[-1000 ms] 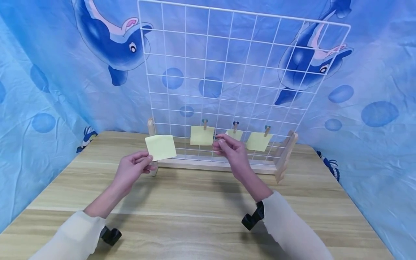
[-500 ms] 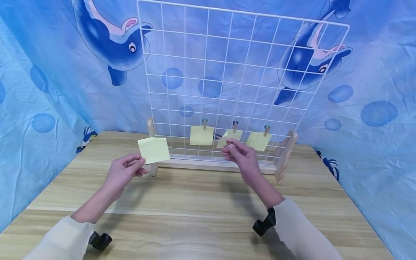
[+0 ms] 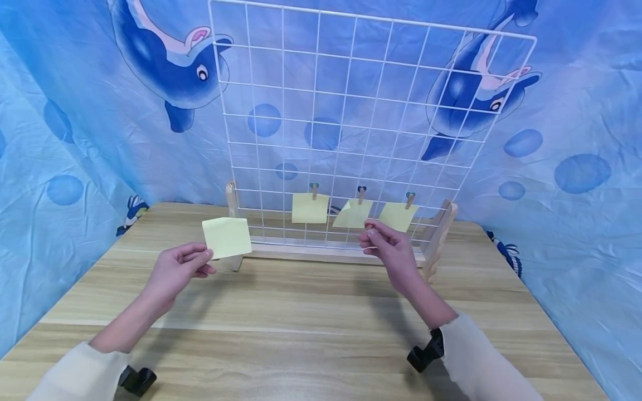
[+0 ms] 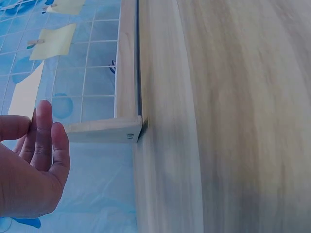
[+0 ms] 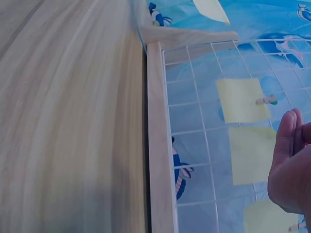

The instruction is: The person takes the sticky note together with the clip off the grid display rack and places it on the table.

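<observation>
My left hand (image 3: 173, 274) pinches a pale yellow sticky note (image 3: 227, 238) by its lower left corner, above the table in front of the rack's left foot. In the left wrist view, thumb and fingers grip that note (image 4: 26, 94) at its edge. My right hand (image 3: 393, 253) has thumb and index finger pinched on a small brownish thing, mostly hidden, near the rack's lower right. Three yellow notes, the left one (image 3: 310, 208), the middle one (image 3: 355, 214) and the right one (image 3: 397, 216), hang from small wooden clothespins (image 3: 314, 192) on the white wire grid (image 3: 346, 128).
The grid stands in a wooden base (image 3: 321, 253) with a foot (image 3: 441, 236) at each side. Under it lies the wood-grain table (image 3: 291, 334). A blue dolphin-print cloth (image 3: 80, 139) hangs behind and at both sides.
My left hand has drawn left and toward me with its note. The right hand has moved right and down, uncovering the middle hanging note.
</observation>
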Demonstrator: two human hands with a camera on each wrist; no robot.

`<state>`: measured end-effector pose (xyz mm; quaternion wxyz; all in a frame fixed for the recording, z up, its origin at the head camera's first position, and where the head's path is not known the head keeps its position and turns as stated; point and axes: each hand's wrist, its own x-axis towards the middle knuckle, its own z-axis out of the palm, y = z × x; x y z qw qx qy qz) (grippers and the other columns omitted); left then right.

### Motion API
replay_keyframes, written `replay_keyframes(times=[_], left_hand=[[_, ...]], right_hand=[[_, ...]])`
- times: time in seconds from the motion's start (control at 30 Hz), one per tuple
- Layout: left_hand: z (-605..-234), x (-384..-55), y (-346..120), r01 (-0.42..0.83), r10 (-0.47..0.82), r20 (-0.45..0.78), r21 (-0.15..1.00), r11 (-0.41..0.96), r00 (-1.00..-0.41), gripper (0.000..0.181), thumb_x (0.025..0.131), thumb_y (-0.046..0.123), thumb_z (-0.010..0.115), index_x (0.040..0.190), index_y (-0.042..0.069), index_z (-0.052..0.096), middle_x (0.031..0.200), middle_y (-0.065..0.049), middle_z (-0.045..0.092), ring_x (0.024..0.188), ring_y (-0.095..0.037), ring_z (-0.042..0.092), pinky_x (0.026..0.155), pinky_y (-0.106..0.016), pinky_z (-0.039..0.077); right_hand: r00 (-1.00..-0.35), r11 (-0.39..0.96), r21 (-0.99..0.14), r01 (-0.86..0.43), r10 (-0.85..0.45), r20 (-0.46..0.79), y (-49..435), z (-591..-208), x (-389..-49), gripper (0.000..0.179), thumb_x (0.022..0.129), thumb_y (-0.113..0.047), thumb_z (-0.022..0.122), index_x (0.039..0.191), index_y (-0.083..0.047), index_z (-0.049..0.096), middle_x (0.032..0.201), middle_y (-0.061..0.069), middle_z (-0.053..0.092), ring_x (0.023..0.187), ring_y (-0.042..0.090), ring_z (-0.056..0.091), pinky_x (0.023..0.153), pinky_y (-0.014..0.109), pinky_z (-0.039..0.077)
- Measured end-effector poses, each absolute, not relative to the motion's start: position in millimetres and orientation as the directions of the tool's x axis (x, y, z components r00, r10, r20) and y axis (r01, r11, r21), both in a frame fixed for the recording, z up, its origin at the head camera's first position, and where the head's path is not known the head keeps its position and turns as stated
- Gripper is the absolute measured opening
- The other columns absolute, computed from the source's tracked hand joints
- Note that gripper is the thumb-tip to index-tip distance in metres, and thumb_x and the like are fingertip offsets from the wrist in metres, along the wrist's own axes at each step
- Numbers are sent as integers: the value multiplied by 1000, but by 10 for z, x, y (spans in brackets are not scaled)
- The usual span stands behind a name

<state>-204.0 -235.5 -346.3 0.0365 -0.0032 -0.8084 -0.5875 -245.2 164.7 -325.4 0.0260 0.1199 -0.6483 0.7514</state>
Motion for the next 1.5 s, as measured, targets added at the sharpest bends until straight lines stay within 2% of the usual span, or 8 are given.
replay_keyframes(times=[0.2,0.43,0.6,0.7,0.8,1.1,1.37,1.5], left_hand=[[-3492,-1985,-2457,40,-27,53,938,343,-998,54,88,32,55,122,-9,43,84,11,66,74,-11,65,71,-30,54],[-3554,-1923,-2590,30,-13,37,936,351,-999,53,89,29,55,122,-11,42,83,12,66,74,-15,66,70,-30,54],[-3572,-1910,-2663,22,12,19,927,374,-1000,55,88,29,56,123,-11,41,91,3,68,77,-17,66,70,-29,54],[-3583,-1898,-2704,7,31,-6,913,407,-999,56,88,30,55,124,-10,41,96,-5,67,79,-20,65,71,-28,54],[-3599,-1877,-2765,-10,38,-29,903,430,-999,57,88,32,55,125,-10,40,99,-9,65,81,-21,65,72,-29,54],[-3652,-1814,-2981,-26,23,-42,882,470,-999,58,89,31,53,126,-11,37,95,0,66,78,-17,65,70,-29,54],[-3655,-1768,-3101,-64,11,-82,852,520,-997,60,89,34,53,127,-11,37,97,-2,66,78,-15,65,68,-31,54],[-3660,-1740,-3160,-77,9,-98,836,544,-995,61,90,35,52,127,-11,37,101,-9,65,78,-15,65,68,-32,54]], right_hand=[[-980,-102,-984,-149,-118,160,1786,-3312,-2412,39,87,-16,58,118,7,51,80,3,67,72,12,63,70,29,54],[-989,-31,-996,-89,-118,92,1980,-3364,-2337,31,87,-18,58,111,1,56,79,1,65,69,11,60,66,28,54],[-993,34,-998,-58,-101,55,2150,-3390,-2270,32,87,-23,58,110,-1,57,81,1,64,68,10,59,67,27,54],[-996,61,-997,-41,-86,35,2251,-3411,-2237,34,87,-23,59,111,1,56,81,3,64,68,10,59,66,26,54],[-997,106,-994,-20,-70,13,2351,-3427,-2208,38,87,-24,59,113,4,55,82,5,64,69,10,59,65,25,54],[-995,253,-964,86,-25,-95,2610,-3479,-2147,41,87,-26,57,115,5,54,80,2,62,71,11,58,68,30,54],[-985,336,-929,157,-16,-172,2839,-3527,-2108,40,89,-20,53,117,10,50,78,4,61,69,11,57,66,29,53],[-980,364,-913,185,-5,-200,2969,-3556,-2097,42,90,-18,52,118,12,48,77,4,61,66,8,55,63,27,52]])
